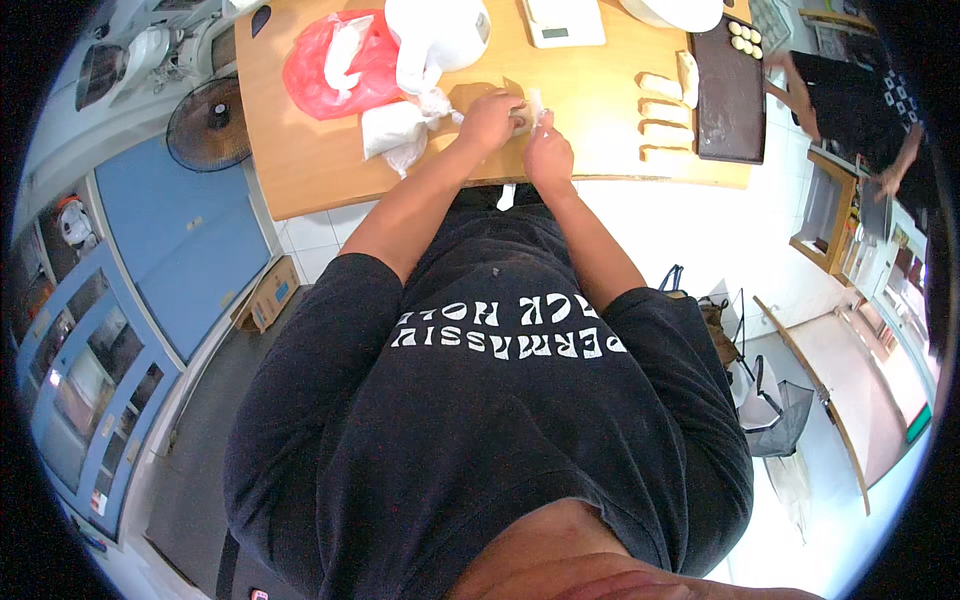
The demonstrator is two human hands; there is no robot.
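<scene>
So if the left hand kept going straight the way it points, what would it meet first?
Most likely the white bucket-like container beyond the left hand, which points up the wooden table; depth is unclear, and the small dough piece at its fingertips comes before that.

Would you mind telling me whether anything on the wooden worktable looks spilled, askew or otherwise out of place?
Nothing stands out. Both hands, left hand and right hand, work a small pale dough piece on the wooden worktable. The pale dough logs lie in a tidy column beside the dark baking tray.
</scene>
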